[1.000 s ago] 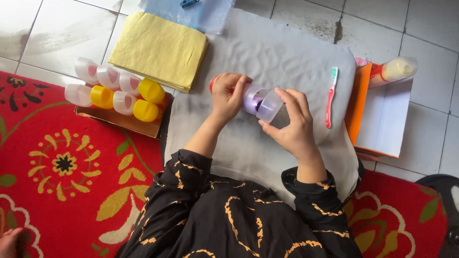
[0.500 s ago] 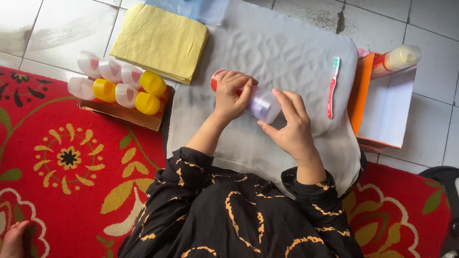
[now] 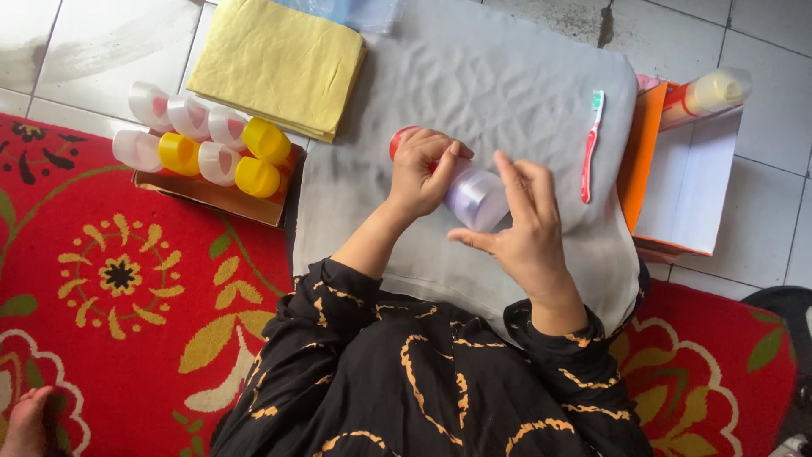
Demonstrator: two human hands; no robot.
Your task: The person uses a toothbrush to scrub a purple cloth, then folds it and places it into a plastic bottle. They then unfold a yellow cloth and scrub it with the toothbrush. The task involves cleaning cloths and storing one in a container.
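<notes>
Bottle point(image 3: 474, 196), a small clear one with a red cap end, is held on its side between both hands above the grey cloth point(image 3: 507, 76). Left hand point(image 3: 423, 173) is wrapped around the capped end, fingers curled shut over it so only a sliver of red shows past the knuckles. Right hand point(image 3: 529, 228) meets the bottle's open, rounded base: the fingers are spread and only loosely bent, thumb beneath and fingertips resting on top of the plastic (a light hold rather than a full clasp).

Just right of the right hand, a red-handled toothbrush point(image 3: 589, 145) with a green head lies flat on the cloth, apart from the fingers. Further right stands an orange-and-white box point(image 3: 689, 182) with a pale bottle point(image 3: 710, 91) lying on its far corner. Well left of the left hand, a cardboard tray point(image 3: 211, 193) carries a cluster of lying bottles with white and yellow ends point(image 3: 203, 140). Beyond the left hand, a folded yellow cloth point(image 3: 279, 63) rests on the tile floor point(image 3: 68, 42).
</notes>
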